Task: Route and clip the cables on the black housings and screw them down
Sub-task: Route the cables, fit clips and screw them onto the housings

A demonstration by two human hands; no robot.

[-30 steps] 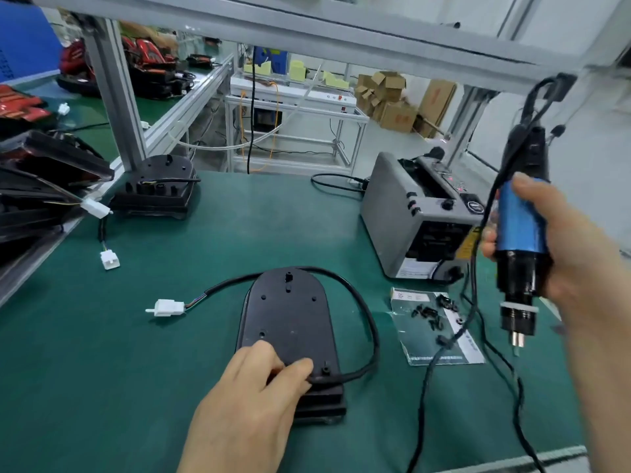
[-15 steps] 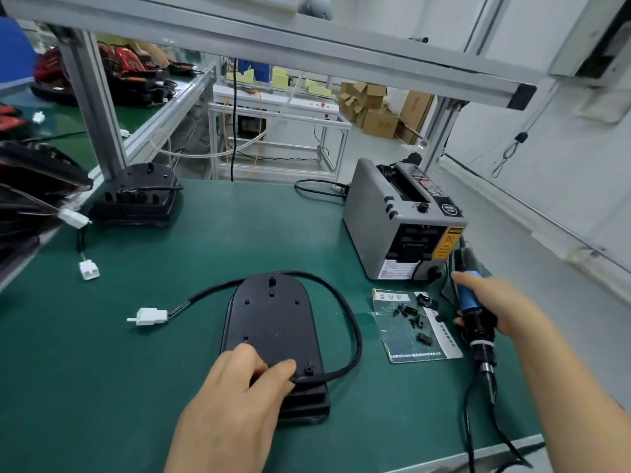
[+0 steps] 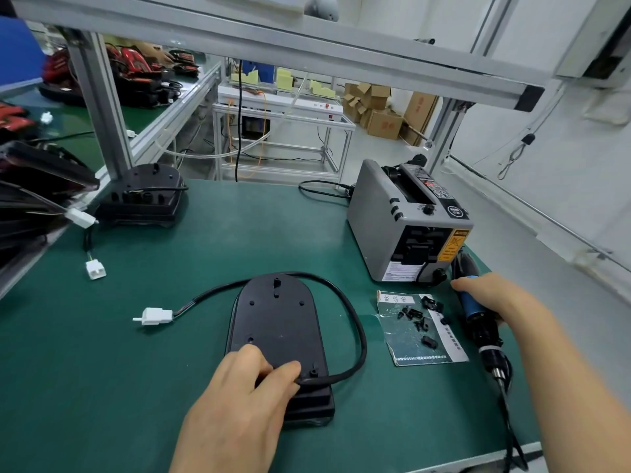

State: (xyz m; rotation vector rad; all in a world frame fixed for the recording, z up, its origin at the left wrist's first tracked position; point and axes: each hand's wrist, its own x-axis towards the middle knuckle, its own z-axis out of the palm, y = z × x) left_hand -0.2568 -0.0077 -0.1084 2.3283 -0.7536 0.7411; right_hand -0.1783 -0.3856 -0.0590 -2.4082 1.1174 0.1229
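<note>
A flat black housing [image 3: 277, 322] lies on the green mat in front of me. Its black cable [image 3: 355, 322] loops round the far and right sides and ends in a white connector [image 3: 155, 316] to the left. My left hand [image 3: 246, 401] rests on the housing's near end, fingers pinching the cable where it meets the housing. My right hand [image 3: 495, 297] holds a blue and black electric screwdriver [image 3: 478, 322] lying low on the mat at the right, tip towards me. Small black clips and screws [image 3: 421, 315] lie on a plastic bag [image 3: 420, 336] beside the housing.
A grey tape dispenser [image 3: 406, 227] stands at the back right. A second black housing [image 3: 143, 196] sits at the back left with white connectors [image 3: 95, 269] hanging off. More black parts [image 3: 37, 186] are stacked at the left edge. An aluminium frame post [image 3: 102, 107] rises behind.
My right hand has brought the screwdriver down from head height to the mat beside the bag. My left hand has stayed on the housing's near end.
</note>
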